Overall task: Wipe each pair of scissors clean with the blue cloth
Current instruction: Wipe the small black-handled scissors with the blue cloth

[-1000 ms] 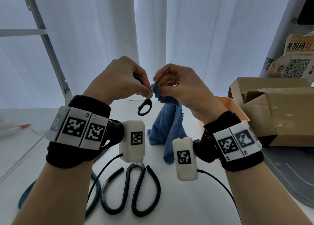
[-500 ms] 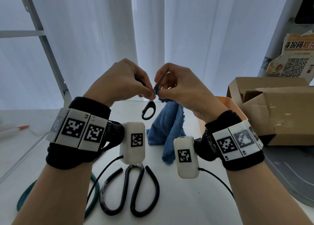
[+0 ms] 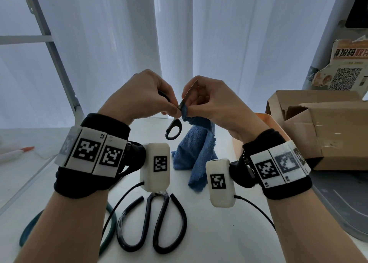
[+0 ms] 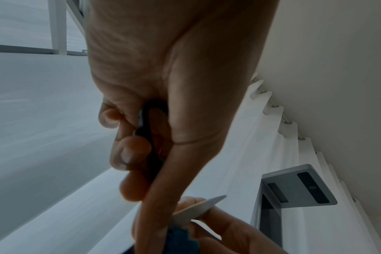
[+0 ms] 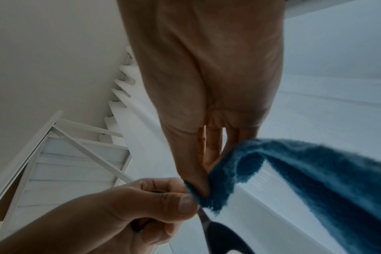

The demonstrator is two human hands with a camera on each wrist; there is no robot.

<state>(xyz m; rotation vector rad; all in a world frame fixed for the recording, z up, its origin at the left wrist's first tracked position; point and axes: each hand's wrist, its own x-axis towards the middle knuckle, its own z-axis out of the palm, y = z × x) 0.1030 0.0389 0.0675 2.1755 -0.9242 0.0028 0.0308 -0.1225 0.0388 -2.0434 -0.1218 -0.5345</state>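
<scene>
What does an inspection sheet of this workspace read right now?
Surface: white table, partly bare.
Job's things: small scissors held up; blue cloth pinched on its blade, rest draped to table; large black scissors lying flat.
Clutter: cardboard box, green ring, pen.
Grippers: left hand grips small scissors; right hand pinches cloth.
Cables: black leads from wrist units.
Surroundings: white curtains.

Your left hand (image 3: 143, 95) and right hand (image 3: 211, 103) meet above the far middle of the table (image 3: 229, 233), with the small scissors (image 3: 179, 113) between them. The cloth (image 3: 196, 153) hangs from your right hand down to the table. The large scissors (image 3: 153, 223) lie near you. A cardboard box (image 3: 326, 129) sits at the right, a pen (image 3: 17, 153) far left.
</scene>
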